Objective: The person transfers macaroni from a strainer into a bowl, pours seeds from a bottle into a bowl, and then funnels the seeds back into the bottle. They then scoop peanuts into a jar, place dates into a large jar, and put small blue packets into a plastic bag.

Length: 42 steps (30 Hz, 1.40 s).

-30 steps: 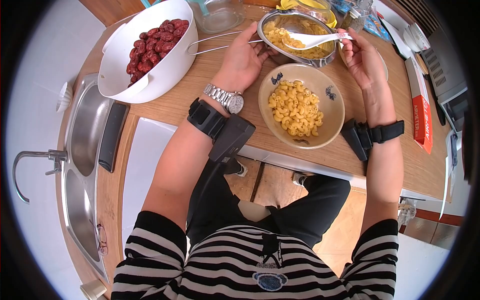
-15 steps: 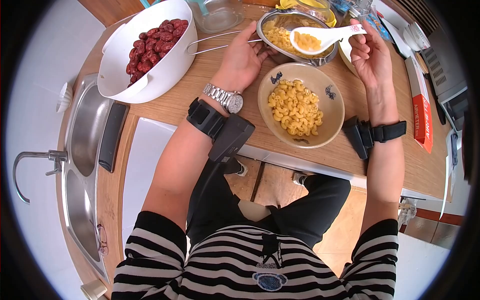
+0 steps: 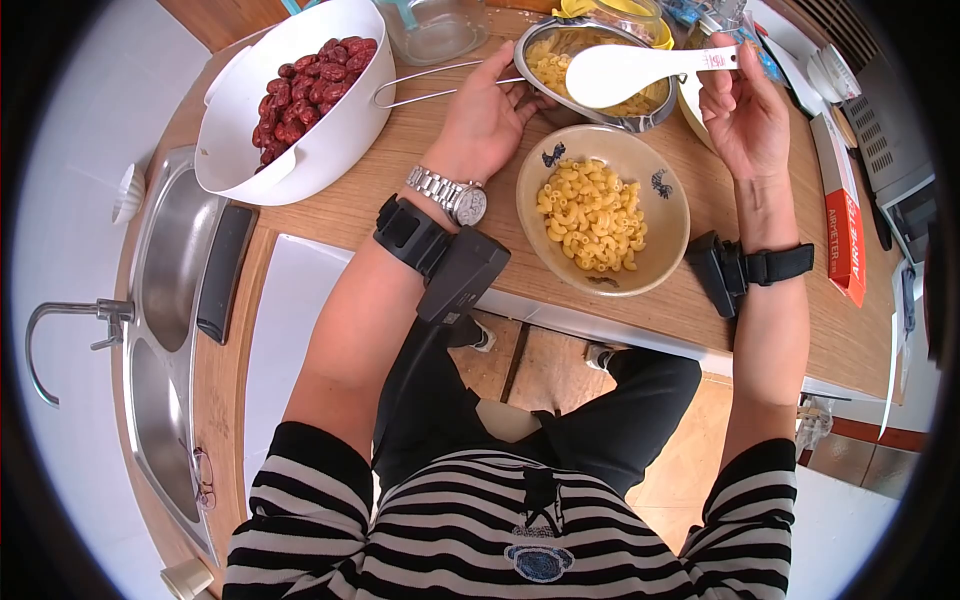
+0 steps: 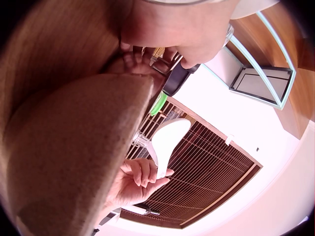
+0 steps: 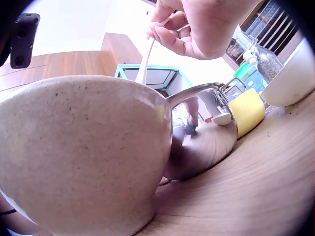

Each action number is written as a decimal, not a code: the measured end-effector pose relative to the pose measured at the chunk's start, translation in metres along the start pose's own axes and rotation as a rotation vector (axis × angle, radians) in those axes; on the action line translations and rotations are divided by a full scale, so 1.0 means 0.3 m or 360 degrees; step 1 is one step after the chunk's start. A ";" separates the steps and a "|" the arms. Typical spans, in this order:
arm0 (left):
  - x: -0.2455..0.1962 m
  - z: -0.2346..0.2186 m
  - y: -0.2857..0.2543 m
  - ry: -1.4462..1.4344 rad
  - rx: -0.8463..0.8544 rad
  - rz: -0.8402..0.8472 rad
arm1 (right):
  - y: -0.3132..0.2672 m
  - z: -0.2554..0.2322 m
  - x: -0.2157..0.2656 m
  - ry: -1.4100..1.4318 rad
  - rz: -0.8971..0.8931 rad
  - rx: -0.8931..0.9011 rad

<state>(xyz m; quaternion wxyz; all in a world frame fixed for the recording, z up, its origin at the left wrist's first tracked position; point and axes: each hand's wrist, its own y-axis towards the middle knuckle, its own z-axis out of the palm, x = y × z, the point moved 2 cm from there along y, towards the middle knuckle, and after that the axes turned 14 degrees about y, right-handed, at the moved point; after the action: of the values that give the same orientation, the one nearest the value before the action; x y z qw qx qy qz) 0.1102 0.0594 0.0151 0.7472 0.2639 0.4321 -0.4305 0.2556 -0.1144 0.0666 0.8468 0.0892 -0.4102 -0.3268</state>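
Observation:
In the head view my left hand (image 3: 480, 125) grips the left side of a shiny metal bowl (image 3: 655, 122) with a long wire handle (image 3: 425, 87). The thumb lies along the rim and the other fingers reach under the side. Yellow macaroni (image 3: 550, 68) lies inside it. My right hand (image 3: 750, 130) pinches the handle end of a white soup spoon (image 3: 612, 76) above this bowl. The spoon's smooth white underside faces up, with no macaroni showing on it. Nearer the body, a beige ceramic bowl (image 3: 665, 235) holds a heap of elbow macaroni (image 3: 592, 215).
At the left stands a white basin (image 3: 340, 160) with red dates, beside a steel sink (image 3: 170, 250). A glass container (image 3: 440, 30) is behind the wire handle. A pale bowl (image 3: 693, 105) sits beneath the right hand. A red and white box (image 3: 845, 240) lies at the right edge.
My right hand raised the spoon with macaroni in it from the metal bowl, then turned it over, so its underside now shows. The left hand stayed still.

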 end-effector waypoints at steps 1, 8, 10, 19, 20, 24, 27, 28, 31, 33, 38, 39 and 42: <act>0.000 0.000 0.000 -0.0006 -0.0011 -0.0011 | 0.002 -0.003 0.002 -0.0025 -0.0055 -0.0059; -0.003 0.002 -0.003 0.0010 -0.0001 -0.0008 | 0.011 0.012 -0.017 -0.0548 -0.0189 -0.0318; -0.002 0.003 -0.002 0.0005 -0.0005 -0.0003 | 0.008 0.015 -0.029 -0.0871 -0.0220 -0.0292; -0.008 0.010 -0.009 0.0027 -0.0002 0.0024 | 0.000 0.026 -0.055 -0.1276 -0.0159 -0.0332; -0.008 0.011 -0.009 0.0027 -0.0002 0.0024 | 0.001 0.023 -0.053 -0.1276 -0.0159 -0.0331; -0.006 0.008 -0.006 0.0014 -0.0012 0.0014 | 0.006 -0.003 -0.046 -0.1071 -0.0040 -0.0411; -0.004 0.006 -0.006 0.0005 -0.0019 0.0007 | 0.005 -0.005 -0.049 -0.0863 0.0080 -0.0454; -0.004 0.006 -0.006 0.0001 -0.0032 0.0002 | 0.004 -0.006 -0.051 -0.0760 0.0142 -0.0499; -0.004 0.005 -0.005 0.0007 -0.0043 -0.0004 | 0.006 -0.028 -0.051 -0.0670 0.0168 -0.0555; -0.004 0.005 -0.004 0.0009 -0.0037 0.0000 | 0.006 -0.033 -0.047 -0.0604 0.0200 -0.0550; -0.003 0.005 -0.005 0.0002 -0.0039 0.0001 | 0.006 -0.044 -0.050 -0.0430 0.0269 -0.0581; -0.003 0.003 -0.005 0.0013 -0.0020 0.0001 | 0.007 -0.045 -0.051 -0.0366 0.0281 -0.0591; -0.002 0.001 -0.004 0.0025 -0.0004 0.0004 | 0.009 -0.055 -0.051 -0.0236 0.0269 -0.0607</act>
<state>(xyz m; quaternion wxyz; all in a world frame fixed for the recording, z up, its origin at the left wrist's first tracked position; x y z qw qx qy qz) 0.1090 0.0589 0.0158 0.7446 0.2670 0.4381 -0.4270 0.2626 -0.1046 0.0473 0.8403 -0.1316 -0.4080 -0.3319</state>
